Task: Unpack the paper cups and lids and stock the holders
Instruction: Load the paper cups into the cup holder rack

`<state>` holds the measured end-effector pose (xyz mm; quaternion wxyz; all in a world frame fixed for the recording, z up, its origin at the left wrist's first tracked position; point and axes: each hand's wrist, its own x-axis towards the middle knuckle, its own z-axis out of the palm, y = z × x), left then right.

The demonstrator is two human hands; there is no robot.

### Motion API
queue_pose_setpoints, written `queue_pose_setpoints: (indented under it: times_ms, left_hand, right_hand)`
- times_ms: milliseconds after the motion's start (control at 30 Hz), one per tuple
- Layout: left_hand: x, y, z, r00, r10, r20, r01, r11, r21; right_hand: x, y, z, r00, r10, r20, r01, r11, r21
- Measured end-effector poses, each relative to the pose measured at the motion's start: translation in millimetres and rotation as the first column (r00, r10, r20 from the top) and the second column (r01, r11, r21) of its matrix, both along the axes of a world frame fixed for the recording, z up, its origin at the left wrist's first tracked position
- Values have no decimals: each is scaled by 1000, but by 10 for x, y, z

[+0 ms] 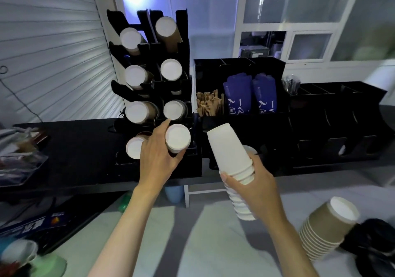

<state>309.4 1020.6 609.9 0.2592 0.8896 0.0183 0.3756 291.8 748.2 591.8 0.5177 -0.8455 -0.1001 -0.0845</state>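
L hand (159, 159): curled round the cup stack (177, 138) in the rack's bottom-right slot, thumb low, fingers up its left side; gripping it.
R hand (255, 182): wrapped round a white stack (232, 163), held off the counter, just right of the rack's bottom-right corner.
Rack (192, 165): black, tiered, two columns of slanted slots, stands on the black counter's (74, 148) front edge; every slot in view shows a cup base facing out.
Key relation: white stack's long axis tilts up-left, closed base toward the rack, open rims down in the palm. Slot axes run back into the rack. L hand is nearer the slot; R must swing left & level the stack to feed it, my guess.
Brown stack (327, 227): lies on its side at the near table's right edge, well apart from both hands; ribbed sleeve, white base.
Materials: white cups smooth matte paper, tapered, rolled rims nested tight; likely light, crush-prone if squeezed.
Lids: can't tell which item they are.
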Motion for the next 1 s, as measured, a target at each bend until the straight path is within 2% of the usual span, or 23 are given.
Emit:
queue_pose_setpoints:
  times_ms: [133, 267, 433, 600, 700, 833, 900, 933, 1000]
  left_hand:
    - [-102, -23, -10, 998, -46, 36, 47, 998, -40]
    - [-78, 13, -47, 1000, -24, 15, 25, 997, -73]
    - [50, 42, -143, 998, 2, -57, 3, 996, 88]
    - [93, -48, -199, 999, 40, -3, -40, 999, 35]
    - [129, -66, -185, 998, 62, -31, -61, 998, 34]
    - [63, -67, -178, 991, 110, -83, -96, 983, 158]
    - [-77, -116, -170, 994, 103, -42, -92, 974, 207]
    - [-190, -172, -149, 997, 71, 0, -70, 983, 172]
    - [-458, -337, -122, 995, -11, 97, 13, 1000, -21]
  right_hand:
    - [-5, -20, -119, 999, -30, -26, 30, 1000, 6]
    - [-29, -4, -211, 999, -37, -40, 37, 999, -2]
    - [-54, 26, -234, 998, -29, -52, 29, 999, -14]
    - [-67, 112, -185, 998, -14, -61, 16, 999, 28]
    - [-94, 189, -164, 998, 4, -67, 0, 999, 49]
    - [-167, 259, -126, 997, 42, -72, -37, 997, 67]
    - [-212, 276, -104, 997, 55, -59, -51, 996, 72]
    - [-238, 286, -93, 997, 59, -56, -54, 996, 74]
    - [-293, 301, -67, 996, 64, -59, -59, 994, 91]
